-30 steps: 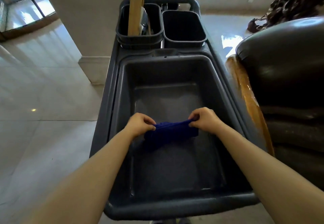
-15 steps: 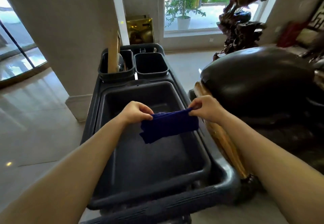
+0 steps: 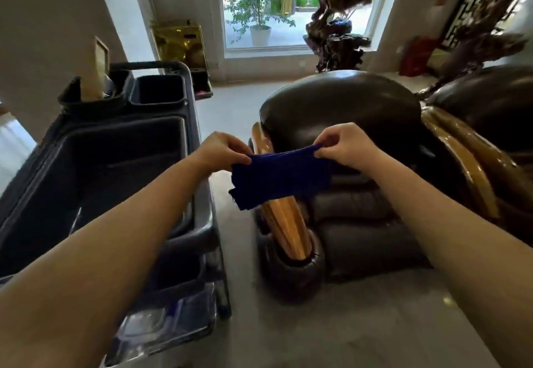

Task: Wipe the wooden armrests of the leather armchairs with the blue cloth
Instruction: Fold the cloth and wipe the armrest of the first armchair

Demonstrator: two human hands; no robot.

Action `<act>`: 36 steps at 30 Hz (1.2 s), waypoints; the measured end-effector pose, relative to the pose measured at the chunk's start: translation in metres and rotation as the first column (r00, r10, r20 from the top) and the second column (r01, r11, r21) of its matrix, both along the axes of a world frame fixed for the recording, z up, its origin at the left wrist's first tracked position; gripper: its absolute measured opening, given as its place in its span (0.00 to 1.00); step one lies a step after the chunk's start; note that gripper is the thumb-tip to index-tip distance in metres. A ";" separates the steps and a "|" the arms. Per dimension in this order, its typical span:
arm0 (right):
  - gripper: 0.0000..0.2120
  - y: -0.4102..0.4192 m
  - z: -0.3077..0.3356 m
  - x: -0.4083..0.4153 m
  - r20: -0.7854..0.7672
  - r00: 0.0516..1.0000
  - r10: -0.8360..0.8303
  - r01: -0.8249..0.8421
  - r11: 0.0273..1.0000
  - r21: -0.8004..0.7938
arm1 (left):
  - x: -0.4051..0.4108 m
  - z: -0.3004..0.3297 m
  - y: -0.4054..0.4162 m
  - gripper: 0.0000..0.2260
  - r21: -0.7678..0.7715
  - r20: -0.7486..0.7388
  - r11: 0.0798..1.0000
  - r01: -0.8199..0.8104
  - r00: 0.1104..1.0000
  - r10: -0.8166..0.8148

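A folded blue cloth (image 3: pixel 281 178) hangs stretched between my two hands. My left hand (image 3: pixel 220 151) pinches its left top corner and my right hand (image 3: pixel 343 145) pinches its right top corner. The cloth is held in the air just above the near wooden armrest (image 3: pixel 287 223) of a dark leather armchair (image 3: pixel 346 114). That armrest is glossy, orange-brown wood, and its middle is hidden behind the cloth. A second wooden armrest (image 3: pixel 464 163) curves along the chair's right side, next to another dark leather armchair (image 3: pixel 490 108).
A dark grey cleaning cart (image 3: pixel 199 217) with a deep tub and two small bins (image 3: pixel 155 90) stands on my left, close to the armchair. A carved root sculpture (image 3: pixel 337 44), a gold box (image 3: pixel 180 43) and a glass door lie ahead. Pale polished floor (image 3: pixel 331 324) runs between cart and chair.
Both hands lifted the blue cloth out of the cart's tub and carried it to the right, over the armchair's near armrest. The view swung right toward the chairs.
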State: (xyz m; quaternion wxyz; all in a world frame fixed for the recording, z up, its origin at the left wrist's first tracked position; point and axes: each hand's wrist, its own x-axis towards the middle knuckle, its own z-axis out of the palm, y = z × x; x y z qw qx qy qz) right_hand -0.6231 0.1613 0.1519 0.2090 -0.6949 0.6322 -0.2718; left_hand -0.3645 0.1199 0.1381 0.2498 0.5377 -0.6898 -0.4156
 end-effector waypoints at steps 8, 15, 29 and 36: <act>0.10 0.012 -0.069 -0.073 0.077 0.996 -0.036 0.025 0.989 0.149 | -0.077 -0.057 0.015 0.06 0.102 0.080 0.995 -0.002 0.997 -0.006; 0.10 -0.038 -0.112 -0.106 0.147 0.988 -0.037 0.008 0.982 0.190 | -0.111 -0.098 -0.041 0.06 0.135 0.091 0.990 -0.033 0.996 0.020; 0.07 -0.192 -0.259 -0.142 0.203 0.978 -0.048 -0.060 0.866 0.496 | -0.162 -0.234 -0.152 0.06 0.320 0.234 0.912 -0.258 0.954 0.188; 0.09 -0.266 -0.359 -0.147 0.198 0.980 -0.018 -0.103 0.805 0.585 | -0.165 -0.335 -0.208 0.07 0.379 0.317 0.858 -0.347 0.920 0.232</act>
